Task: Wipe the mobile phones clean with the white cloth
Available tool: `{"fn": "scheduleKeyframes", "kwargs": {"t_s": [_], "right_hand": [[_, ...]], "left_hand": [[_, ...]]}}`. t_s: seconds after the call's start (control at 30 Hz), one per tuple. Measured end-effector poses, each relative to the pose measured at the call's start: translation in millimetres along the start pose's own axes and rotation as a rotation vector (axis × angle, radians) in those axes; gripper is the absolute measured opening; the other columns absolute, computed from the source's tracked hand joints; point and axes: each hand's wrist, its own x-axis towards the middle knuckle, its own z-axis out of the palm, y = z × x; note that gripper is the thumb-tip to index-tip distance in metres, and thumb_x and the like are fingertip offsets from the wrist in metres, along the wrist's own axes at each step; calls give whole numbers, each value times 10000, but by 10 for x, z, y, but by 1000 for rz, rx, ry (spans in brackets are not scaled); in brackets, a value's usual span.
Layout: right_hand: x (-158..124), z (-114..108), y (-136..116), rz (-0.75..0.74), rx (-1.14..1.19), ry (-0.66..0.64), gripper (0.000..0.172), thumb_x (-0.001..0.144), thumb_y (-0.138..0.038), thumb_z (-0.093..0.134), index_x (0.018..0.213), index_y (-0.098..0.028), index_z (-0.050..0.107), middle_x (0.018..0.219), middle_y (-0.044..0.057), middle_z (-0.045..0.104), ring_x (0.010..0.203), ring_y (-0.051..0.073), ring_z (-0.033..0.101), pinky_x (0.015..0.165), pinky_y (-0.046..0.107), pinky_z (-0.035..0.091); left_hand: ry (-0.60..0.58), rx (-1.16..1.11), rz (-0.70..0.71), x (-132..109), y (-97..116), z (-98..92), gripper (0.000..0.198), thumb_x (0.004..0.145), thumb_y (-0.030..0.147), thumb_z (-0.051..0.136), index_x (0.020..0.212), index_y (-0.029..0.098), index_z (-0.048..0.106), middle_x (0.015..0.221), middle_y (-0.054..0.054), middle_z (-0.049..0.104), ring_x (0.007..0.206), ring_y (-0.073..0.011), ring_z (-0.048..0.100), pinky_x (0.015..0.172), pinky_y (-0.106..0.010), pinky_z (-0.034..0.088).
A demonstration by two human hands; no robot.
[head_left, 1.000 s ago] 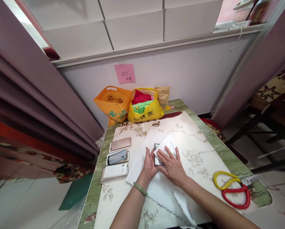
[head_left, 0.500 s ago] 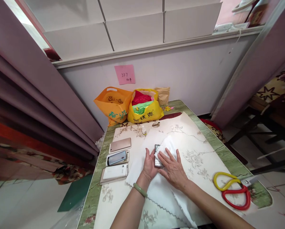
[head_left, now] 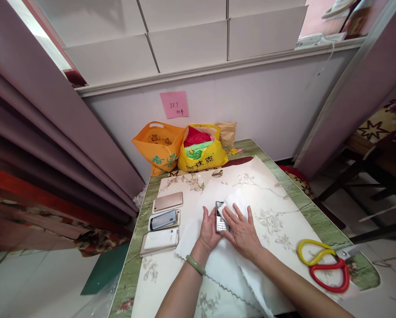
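Observation:
My left hand (head_left: 210, 230) is closed along the left side of a small keypad phone (head_left: 220, 224), the thumb pointing up. The phone's keys and part of its dark screen face me. My right hand (head_left: 242, 232) presses a fold of white cloth (head_left: 233, 202) against the phone's upper right side, with the fingers long and somewhat spread. The rest of the cloth, with a zigzag edge, lies beneath both hands and runs toward me. Part of the phone is hidden by the cloth and fingers.
Several phones lie in stacks at the left, among them a white phone (head_left: 161, 239) and a pink-gold phone (head_left: 168, 201). Large scissors (head_left: 339, 255) rest at the right edge. An orange bag (head_left: 161, 145), a yellow bag (head_left: 203, 152) and a small bottle (head_left: 200, 181) stand at the back.
The right hand and the cloth fold have shifted slightly right across the phone, so more of the keys and screen shows. The left hand keeps its hold.

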Motion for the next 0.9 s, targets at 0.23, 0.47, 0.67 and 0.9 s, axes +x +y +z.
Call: {"fn": "scheduleKeyframes", "kwargs": {"t_s": [0.23, 0.47, 0.67, 0.9], "right_hand": [[83, -34, -79, -72, 9, -8, 619, 954, -569, 350, 1500, -290, 268, 1499, 7, 393, 1438, 294, 197, 1141, 611, -68], [245, 54, 66, 29, -29, -3, 609, 964, -570, 296, 1498, -278, 273, 1510, 18, 370, 1435, 298, 206, 1125, 635, -73], [-125, 6, -20, 17, -15, 9, 659, 951, -587, 330, 1502, -228, 276, 1510, 35, 368, 1434, 303, 204, 1135, 607, -99], [96, -34, -70, -29, 23, -29, 604, 961, -576, 318, 1495, -297, 280, 1501, -4, 387, 1440, 293, 191, 1137, 612, -79]], "left_hand": [[174, 8, 10, 26, -25, -92, 572, 823, 626, 537, 1174, 181, 613, 1120, -107, 677, 1121, -284, 608, 985, -406, 462], [7, 24, -15, -12, -27, -16, 594, 848, 649, 467, 1234, 213, 585, 1185, -118, 652, 1114, -278, 611, 951, -422, 482], [-52, -6, 33, 18, -12, -50, 610, 865, 641, 441, 1202, 160, 607, 1134, -137, 677, 1132, -298, 598, 1007, -457, 432], [91, 31, 11, 12, -28, -91, 570, 844, 639, 488, 1172, 191, 620, 1171, -107, 661, 1145, -277, 592, 994, -407, 455]]}}
